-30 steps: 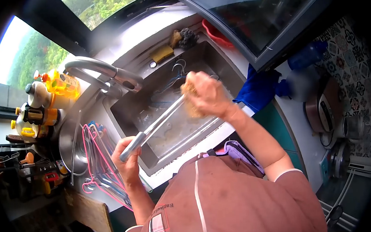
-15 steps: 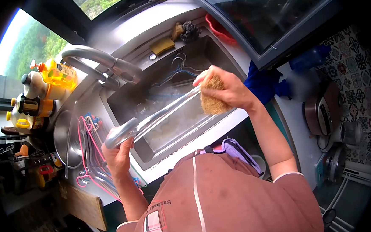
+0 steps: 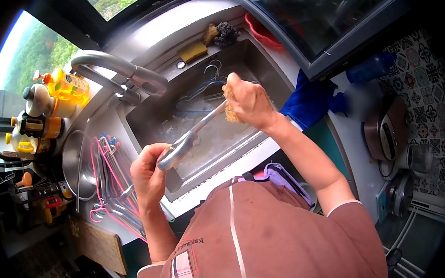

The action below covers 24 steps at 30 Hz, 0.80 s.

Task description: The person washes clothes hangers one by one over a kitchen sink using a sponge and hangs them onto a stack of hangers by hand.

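A grey clothes hanger (image 3: 194,132) is held slantwise above the sink (image 3: 258,60). My left hand (image 3: 151,174) is closed on its near, thick rounded end. My right hand (image 3: 253,104) is wrapped round a brown scrubbing pad (image 3: 230,110), pressed against the far part of the same hanger; that end is hidden by the fingers. Below, in the sink, lies at least one blue hanger (image 3: 199,91) with its metal hook up. Left of my left hand, pink and grey hangers (image 3: 102,169) are heaped on the counter.
A curved faucet (image 3: 118,66) reaches over the sink's left side. Behind it sit a yellow sponge (image 3: 192,51) and a dark scrubber (image 3: 226,34). Bottles (image 3: 69,87) and a metal bowl (image 3: 73,161) stand left. A blue cloth (image 3: 309,100) and an open window pane (image 3: 322,26) are right.
The hanger has turned edge-on, its near end shifting right and slightly down with my left hand. My right hand and the pad have moved left, and the hand's back now faces up.
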Available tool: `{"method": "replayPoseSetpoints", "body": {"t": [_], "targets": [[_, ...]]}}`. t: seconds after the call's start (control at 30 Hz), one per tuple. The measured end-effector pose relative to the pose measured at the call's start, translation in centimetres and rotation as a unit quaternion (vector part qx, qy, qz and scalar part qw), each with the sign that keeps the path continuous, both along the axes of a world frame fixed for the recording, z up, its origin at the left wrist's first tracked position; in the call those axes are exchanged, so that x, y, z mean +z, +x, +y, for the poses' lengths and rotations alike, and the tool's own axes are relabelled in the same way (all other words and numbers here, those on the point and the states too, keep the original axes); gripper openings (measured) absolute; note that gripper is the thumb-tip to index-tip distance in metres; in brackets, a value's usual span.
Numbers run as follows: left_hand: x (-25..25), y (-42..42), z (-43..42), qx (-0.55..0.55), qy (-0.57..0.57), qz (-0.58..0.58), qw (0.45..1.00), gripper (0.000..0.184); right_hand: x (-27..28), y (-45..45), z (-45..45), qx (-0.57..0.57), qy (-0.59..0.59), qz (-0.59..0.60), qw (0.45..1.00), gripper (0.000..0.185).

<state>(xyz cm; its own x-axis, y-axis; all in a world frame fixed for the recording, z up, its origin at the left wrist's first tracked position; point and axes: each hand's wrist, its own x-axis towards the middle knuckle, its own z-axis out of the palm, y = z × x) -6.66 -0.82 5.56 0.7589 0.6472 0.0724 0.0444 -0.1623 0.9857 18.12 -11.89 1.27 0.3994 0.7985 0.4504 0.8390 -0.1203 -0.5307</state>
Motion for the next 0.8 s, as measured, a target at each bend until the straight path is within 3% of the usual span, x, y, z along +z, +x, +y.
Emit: {"method": "replayPoseSetpoints", "body": {"t": [0.03,0.1,0.2,0.27,0.33,0.4,0.47,0.53,0.63,0.8], "targets": [[0.1,-0.1,0.0,0.005,0.018,0.007,1.000,0.013,0.1,0.2,0.1,-0.032,-0.048,0.062,0.996,0.014],[0.1,-0.5,0.2,0.014,0.046,0.021,0.999,0.013,-0.6,1.4,0.0,0.008,-0.034,0.242,0.970,0.014],[-0.5,-1.7,1.0,0.039,0.053,0.032,0.997,0.013,-0.1,2.7,-1.5,0.093,-0.009,0.525,0.846,0.016],[-1.1,-2.3,1.3,0.071,0.024,0.024,0.997,0.014,1.2,3.0,-2.6,0.110,0.013,0.594,0.796,0.017],[-1.6,-2.4,1.6,0.089,-0.040,-0.056,0.994,0.020,1.9,3.4,-3.5,0.141,-0.006,0.554,0.821,0.018],[-1.1,-2.0,1.5,0.097,-0.005,-0.038,0.994,0.016,2.1,3.3,-4.2,0.170,-0.038,0.503,0.846,0.019],[-1.1,-1.6,1.6,0.097,-0.006,-0.052,0.994,0.016,2.9,2.5,-4.4,0.163,-0.094,0.349,0.918,0.016],[-1.1,-1.3,1.7,0.098,-0.011,-0.060,0.993,0.017,2.6,1.8,-4.2,0.156,-0.057,0.166,0.972,0.016],[-1.2,-1.0,1.7,0.091,-0.014,-0.055,0.994,0.018,3.3,0.4,-3.0,0.103,-0.019,0.017,0.994,0.016],[-0.5,-1.2,1.1,0.073,-0.006,-0.017,0.997,0.019,1.4,-0.2,-1.9,0.057,-0.007,-0.004,0.998,0.015]]}}
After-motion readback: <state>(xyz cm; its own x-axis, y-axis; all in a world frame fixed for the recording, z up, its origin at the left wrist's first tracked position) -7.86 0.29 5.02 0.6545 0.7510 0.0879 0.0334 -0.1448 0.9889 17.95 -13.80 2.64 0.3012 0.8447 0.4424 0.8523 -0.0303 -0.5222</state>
